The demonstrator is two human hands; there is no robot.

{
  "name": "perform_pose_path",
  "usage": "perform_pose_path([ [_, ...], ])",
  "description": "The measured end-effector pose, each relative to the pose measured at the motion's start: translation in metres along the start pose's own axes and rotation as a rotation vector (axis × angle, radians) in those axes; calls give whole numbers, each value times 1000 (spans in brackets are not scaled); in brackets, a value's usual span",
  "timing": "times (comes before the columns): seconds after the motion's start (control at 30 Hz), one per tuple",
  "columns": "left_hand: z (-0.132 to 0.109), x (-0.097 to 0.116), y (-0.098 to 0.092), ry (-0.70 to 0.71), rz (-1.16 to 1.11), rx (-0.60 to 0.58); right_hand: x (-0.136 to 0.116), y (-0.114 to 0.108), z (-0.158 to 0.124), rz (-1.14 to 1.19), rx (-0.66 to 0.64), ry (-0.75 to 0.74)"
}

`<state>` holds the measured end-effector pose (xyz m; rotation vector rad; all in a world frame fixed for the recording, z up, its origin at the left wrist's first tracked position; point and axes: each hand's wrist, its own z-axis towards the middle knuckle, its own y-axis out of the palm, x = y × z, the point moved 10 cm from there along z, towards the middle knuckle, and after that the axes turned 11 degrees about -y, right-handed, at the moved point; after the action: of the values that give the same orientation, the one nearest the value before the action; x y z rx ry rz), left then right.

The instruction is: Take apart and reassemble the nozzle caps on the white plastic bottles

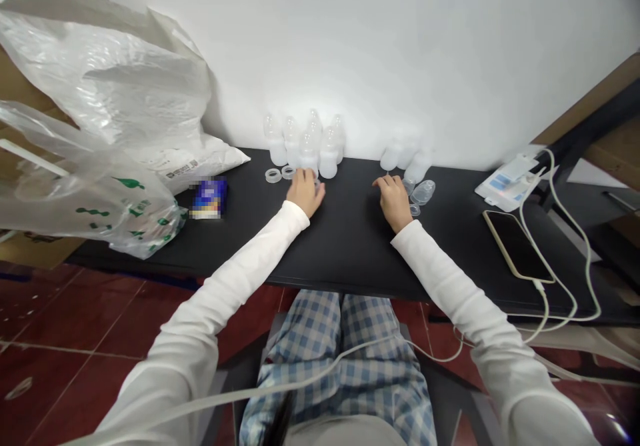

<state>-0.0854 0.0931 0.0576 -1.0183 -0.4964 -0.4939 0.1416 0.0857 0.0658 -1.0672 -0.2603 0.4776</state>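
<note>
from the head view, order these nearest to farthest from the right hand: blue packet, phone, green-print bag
Measured from the right hand:
1. phone, on the table's right side
2. blue packet, across on the left, beyond the left hand
3. green-print bag, farther left, past the packet

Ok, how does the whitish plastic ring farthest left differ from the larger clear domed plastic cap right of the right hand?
Shape: the whitish plastic ring is low and round with an open middle; the clear domed plastic cap is longer and rounded.
Size: the ring looks smaller than the cap.
Place: the ring is left of the left hand, the cap right of the right hand.
Both lie on the black table.
</note>
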Motion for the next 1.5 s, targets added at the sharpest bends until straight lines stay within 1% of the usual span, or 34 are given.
perform_pose_path([
  [0.03,-3,9,8,26,-123,-56,-3,-6,0,69,63,-11],
  [0.07,-4,14,17,3,-267,-122,-7,-12,0,150,139,-23],
  [0.1,-5,13,29,-64,-420,-192,-10,-19,-1,238,229,-31],
  [0.17,-5,6,53,-269,-712,-304,-12,-32,-6,412,418,-19],
  [0.23,-5,-1,72,-442,-934,-349,-10,-38,-12,561,562,26],
  [0.3,-3,-1,81,-517,-1060,-362,-8,-35,-16,685,620,79],
  [0.4,-2,9,85,-530,-1131,-399,-9,-26,-15,812,607,111],
  [0.53,-9,19,86,-566,-1181,-446,-15,-21,-12,837,565,77],
  [0.63,-17,28,84,-561,-1198,-493,-20,-21,-10,781,551,24],
  [0.77,-26,41,82,-512,-1236,-564,-23,-24,-10,630,559,-39],
  [0.87,-31,48,81,-481,-1263,-609,-23,-27,-11,566,568,-52],
  [0.97,-32,51,80,-457,-1282,-632,-22,-27,-12,561,563,-38],
  [1.07,-30,50,78,-446,-1275,-627,-15,-24,-13,555,561,21],
  [1.17,-27,47,78,-423,-1219,-615,-6,-19,-14,555,563,90],
  [1.27,-23,46,76,-358,-1167,-575,-6,-7,-10,604,480,103],
  [1.37,-22,47,73,-282,-1118,-529,-15,-1,-6,664,388,68],
  [1.5,-24,51,67,-215,-1027,-490,-19,2,-6,767,338,104],
])
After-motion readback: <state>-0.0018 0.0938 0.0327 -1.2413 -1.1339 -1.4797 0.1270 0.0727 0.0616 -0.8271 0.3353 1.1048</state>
